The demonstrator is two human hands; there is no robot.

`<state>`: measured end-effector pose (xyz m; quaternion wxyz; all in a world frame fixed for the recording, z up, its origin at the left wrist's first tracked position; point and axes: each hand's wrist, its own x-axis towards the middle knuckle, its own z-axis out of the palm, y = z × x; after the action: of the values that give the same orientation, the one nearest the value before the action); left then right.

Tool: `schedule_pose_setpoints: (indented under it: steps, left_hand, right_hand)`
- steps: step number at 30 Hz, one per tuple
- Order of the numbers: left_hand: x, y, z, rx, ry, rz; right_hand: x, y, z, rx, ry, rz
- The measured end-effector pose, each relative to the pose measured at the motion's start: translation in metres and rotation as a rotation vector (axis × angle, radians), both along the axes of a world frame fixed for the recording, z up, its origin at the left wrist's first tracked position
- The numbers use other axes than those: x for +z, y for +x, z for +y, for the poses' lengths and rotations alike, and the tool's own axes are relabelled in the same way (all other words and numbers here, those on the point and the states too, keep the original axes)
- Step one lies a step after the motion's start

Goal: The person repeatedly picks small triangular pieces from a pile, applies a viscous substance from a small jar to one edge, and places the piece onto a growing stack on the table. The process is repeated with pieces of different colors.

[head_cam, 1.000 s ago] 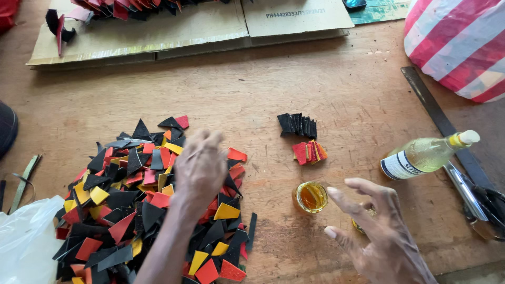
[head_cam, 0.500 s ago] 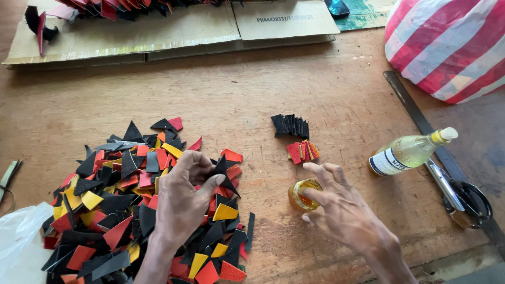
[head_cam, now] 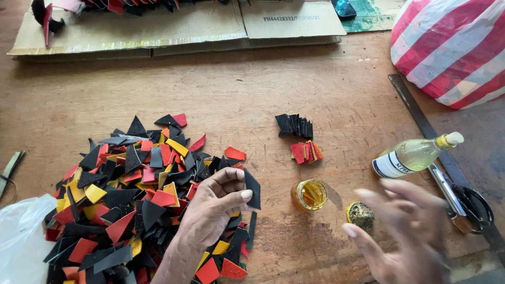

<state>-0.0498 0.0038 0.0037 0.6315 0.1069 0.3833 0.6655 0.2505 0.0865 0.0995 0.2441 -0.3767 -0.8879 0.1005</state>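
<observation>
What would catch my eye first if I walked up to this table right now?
Most likely the big heap of black, red and yellow cut pieces spread over the left of the wooden table. The left hand lifts one black piece from its edge. To the right sit a small open jar of amber liquid, a tipped clear bottle, and the blurred right hand.

We count one big heap (head_cam: 142, 194) of cut pieces at nine o'clock, two small stacks (head_cam: 295, 126) (head_cam: 306, 152) near centre, one jar (head_cam: 309, 195), one lid (head_cam: 361, 215), one bottle (head_cam: 413, 155) at three o'clock.
</observation>
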Motion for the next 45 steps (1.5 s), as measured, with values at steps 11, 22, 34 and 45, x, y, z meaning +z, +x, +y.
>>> schedule_pose_setpoints:
  steps: [11,22,34,45]
  left_hand:
    - [0.022,0.023,-0.009,-0.165,0.094,-0.320]
    - [0.020,0.023,-0.011,-0.185,0.128,-0.321]
    - [0.015,0.020,-0.002,-0.058,-0.015,-0.163]
    - [0.005,0.033,0.001,-0.073,0.024,-0.299]
  right_hand:
    - [-0.067,-0.039,-0.017,0.539,-0.652,0.256]
    - [-0.063,-0.046,-0.023,0.394,-0.658,0.222]
    - [-0.069,-0.033,-0.021,0.408,-0.473,0.379]
    - [-0.078,-0.040,-0.019,0.339,-0.453,0.309]
